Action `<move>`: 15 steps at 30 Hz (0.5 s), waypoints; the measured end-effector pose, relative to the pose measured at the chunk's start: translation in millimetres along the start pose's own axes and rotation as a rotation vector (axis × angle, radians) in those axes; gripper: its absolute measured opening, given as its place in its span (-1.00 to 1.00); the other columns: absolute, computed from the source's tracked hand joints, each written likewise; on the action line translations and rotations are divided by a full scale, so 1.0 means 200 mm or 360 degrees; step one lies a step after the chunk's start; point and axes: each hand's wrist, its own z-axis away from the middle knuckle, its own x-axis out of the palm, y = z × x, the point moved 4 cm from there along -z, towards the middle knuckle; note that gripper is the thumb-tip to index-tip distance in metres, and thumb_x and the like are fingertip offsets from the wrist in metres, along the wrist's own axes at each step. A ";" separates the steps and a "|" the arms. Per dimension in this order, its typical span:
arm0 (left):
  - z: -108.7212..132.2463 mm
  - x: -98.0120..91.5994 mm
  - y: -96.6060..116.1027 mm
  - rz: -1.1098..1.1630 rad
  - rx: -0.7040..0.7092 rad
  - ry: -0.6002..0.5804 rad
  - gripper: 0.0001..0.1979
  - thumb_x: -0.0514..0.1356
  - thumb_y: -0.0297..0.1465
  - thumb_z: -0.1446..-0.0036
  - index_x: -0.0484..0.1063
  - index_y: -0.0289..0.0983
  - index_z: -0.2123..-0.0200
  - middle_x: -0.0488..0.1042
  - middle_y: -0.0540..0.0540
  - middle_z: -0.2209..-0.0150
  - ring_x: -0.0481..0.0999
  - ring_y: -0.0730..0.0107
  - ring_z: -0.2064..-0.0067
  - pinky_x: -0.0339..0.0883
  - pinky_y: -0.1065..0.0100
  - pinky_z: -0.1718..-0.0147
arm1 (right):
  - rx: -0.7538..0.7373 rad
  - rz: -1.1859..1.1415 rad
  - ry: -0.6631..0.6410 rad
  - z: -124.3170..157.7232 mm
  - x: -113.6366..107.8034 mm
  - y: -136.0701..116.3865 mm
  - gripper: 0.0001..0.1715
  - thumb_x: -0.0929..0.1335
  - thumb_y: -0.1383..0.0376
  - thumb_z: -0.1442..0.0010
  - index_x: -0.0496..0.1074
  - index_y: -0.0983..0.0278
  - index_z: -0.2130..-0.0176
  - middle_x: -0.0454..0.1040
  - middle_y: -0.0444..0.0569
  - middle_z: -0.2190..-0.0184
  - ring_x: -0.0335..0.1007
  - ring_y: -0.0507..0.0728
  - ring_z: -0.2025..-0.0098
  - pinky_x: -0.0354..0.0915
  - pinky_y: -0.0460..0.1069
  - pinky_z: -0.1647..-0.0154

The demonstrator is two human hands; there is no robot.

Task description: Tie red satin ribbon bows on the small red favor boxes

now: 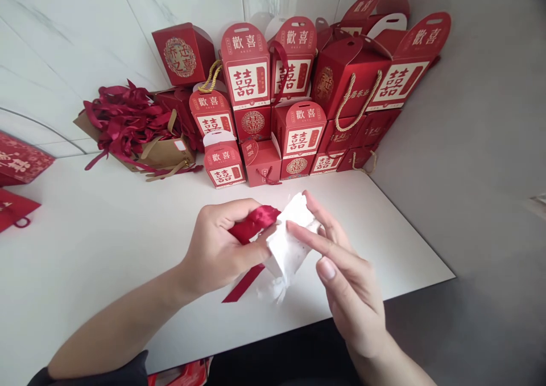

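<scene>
My left hand [222, 247] is closed on a bunched dark-red satin ribbon [260, 218] and the near side of a crumpled white paper piece [292, 238]. A flat ribbon tail hangs below the fingers, its cut end over the tabletop. My right hand [352, 278] grips the white paper from the other side. Its index finger presses across the front, another finger is at the upper edge, and the thumb stands apart. Loose, ragged white bits hang from the paper's lower end. What lies inside or behind the paper is hidden.
Red gift boxes [298, 130] with gold and white lettering are stacked along the back wall. Left of them, a brown cardboard box [166, 154] overflows with red ribbons [128, 119]. Red printed bags [19, 161] lie at the left edge. A grey wall borders the white table [106, 249] on the right.
</scene>
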 end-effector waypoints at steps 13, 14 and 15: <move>0.03 -0.01 -0.02 0.0370 -0.0151 0.0053 -0.73 0.40 -0.19 0.08 0.46 -0.23 0.53 0.35 0.00 0.61 0.28 0.48 0.60 0.17 0.39 0.68 | 0.0036 -0.0645 0.0745 -0.01 -0.19 0.10 -0.89 0.37 0.23 -0.24 0.48 0.14 0.35 0.38 -0.07 0.35 0.35 0.11 0.22 0.32 0.07 0.09; 0.03 -0.01 -0.02 0.0366 -0.0147 0.0054 -0.74 0.40 -0.19 0.06 0.47 -0.22 0.52 0.36 0.00 0.61 0.29 0.47 0.59 0.18 0.39 0.68 | 0.0039 -0.0653 0.0716 -0.01 -0.18 0.09 -0.89 0.38 0.24 -0.24 0.50 0.13 0.35 0.39 -0.07 0.35 0.35 0.10 0.23 0.33 0.06 0.11; 0.04 -0.01 -0.02 0.0370 -0.0139 0.0052 -0.76 0.39 -0.20 0.05 0.48 -0.22 0.51 0.36 0.00 0.61 0.29 0.48 0.59 0.18 0.39 0.67 | 0.0052 -0.0651 0.0684 0.00 -0.18 0.08 -0.89 0.37 0.24 -0.24 0.52 0.12 0.33 0.41 -0.06 0.35 0.35 0.10 0.25 0.34 0.05 0.14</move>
